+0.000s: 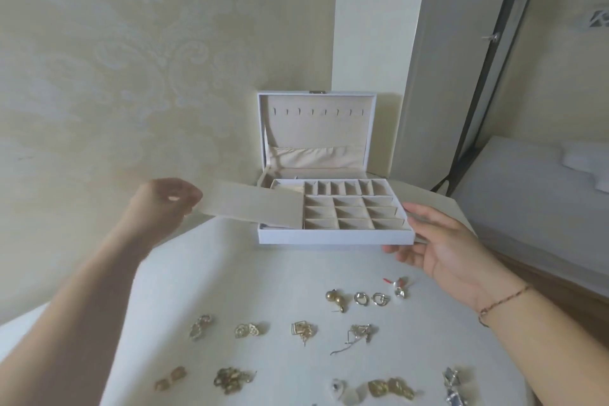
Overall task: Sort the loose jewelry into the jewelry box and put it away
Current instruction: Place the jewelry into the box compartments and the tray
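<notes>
I judge the sorting barely begun: the jewelry box stands open at the far side of the desk, lid up, and every divider compartment I can see is empty. My left hand pinches a beige flap by its left edge, lifted off the left part of the tray, while my right hand rests with fingers spread against the box's right front corner. The loose jewelry lies in rows on the desk near me, untouched; all of it is left to place, then closing and stowing.
</notes>
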Demonstrator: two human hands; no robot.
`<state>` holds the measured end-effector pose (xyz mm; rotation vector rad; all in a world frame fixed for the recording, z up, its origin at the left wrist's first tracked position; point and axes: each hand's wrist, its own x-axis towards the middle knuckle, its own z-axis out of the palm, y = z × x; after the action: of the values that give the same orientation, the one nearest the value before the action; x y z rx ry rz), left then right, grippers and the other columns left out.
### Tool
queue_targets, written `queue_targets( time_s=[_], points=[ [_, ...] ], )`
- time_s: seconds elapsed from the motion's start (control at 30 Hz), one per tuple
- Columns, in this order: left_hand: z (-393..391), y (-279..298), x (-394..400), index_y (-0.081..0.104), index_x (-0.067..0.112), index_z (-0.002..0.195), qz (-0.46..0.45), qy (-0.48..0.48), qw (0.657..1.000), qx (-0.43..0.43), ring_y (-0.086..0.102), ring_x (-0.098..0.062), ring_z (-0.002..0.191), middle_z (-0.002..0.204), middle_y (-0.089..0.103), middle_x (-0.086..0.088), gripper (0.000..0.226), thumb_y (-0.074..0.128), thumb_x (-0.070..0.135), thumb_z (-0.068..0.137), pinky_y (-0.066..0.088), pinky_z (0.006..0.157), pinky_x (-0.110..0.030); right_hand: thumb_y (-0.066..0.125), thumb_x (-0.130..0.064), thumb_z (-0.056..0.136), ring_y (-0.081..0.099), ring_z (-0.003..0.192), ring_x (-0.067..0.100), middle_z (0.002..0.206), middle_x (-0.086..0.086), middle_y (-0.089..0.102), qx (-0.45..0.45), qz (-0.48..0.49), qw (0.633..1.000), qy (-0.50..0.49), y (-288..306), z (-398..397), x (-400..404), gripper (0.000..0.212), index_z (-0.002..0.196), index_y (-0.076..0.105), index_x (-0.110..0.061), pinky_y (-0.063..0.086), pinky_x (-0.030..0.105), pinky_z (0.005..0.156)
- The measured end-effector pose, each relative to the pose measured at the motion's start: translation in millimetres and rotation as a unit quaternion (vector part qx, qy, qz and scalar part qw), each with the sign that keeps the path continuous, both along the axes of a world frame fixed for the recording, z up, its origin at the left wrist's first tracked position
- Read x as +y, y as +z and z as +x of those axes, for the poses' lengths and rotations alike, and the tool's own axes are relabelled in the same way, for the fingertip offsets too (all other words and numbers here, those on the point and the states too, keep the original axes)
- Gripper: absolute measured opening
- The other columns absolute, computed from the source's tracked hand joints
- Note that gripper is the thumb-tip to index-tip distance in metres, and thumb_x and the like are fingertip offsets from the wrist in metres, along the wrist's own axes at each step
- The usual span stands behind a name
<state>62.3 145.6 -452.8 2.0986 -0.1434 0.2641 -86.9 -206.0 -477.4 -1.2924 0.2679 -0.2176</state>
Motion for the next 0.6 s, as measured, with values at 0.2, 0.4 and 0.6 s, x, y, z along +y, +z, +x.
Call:
queue_targets(
  time_s=[0.2, 0.4, 0.6],
  points=[
    [-40, 0, -48, 0.063, 0.033, 0.097, 0.183, -0.146, 0.945, -0.227, 0.061, -0.015, 0.091, 0.103, 0.064, 0.013, 0.013, 0.060, 0.041, 0.087, 0.048, 0.079, -0.034, 0.044, -0.013, 0.101, 0.071, 0.077, 0.033, 0.107, 0.022, 0.068, 0.009, -0.011, 1.000, -0.007, -3, 3, 2, 0.028, 0.126, 0.054, -0.006, 0.056, 0.028, 0.057],
    [-52, -22, -73, 0.066, 0.036, 0.101, 0.285, -0.233, 0.890, -0.269, 0.054, -0.014, 0.104, 0.108, 0.060, 0.021, 0.024, 0.062, 0.052, 0.083, 0.043, 0.092, -0.035, 0.050, -0.027, 0.099, 0.072, 0.082, 0.033, 0.111, 0.014, 0.069, 0.045, -0.043, 0.998, -0.024, -3, 2, -3, 0.026, 0.119, 0.059, -0.014, 0.055, 0.036, 0.061],
    [-51, -25, -77, 0.068, 0.034, 0.097, 0.255, -0.218, 0.895, -0.294, 0.055, -0.014, 0.099, 0.104, 0.062, 0.020, 0.015, 0.070, 0.037, 0.083, 0.045, 0.090, -0.036, 0.056, -0.031, 0.096, 0.069, 0.083, 0.027, 0.108, 0.002, 0.067, 0.037, -0.191, 0.974, -0.118, -3, -3, -6, 0.011, 0.105, 0.060, -0.027, 0.054, 0.038, 0.066]
  ],
)
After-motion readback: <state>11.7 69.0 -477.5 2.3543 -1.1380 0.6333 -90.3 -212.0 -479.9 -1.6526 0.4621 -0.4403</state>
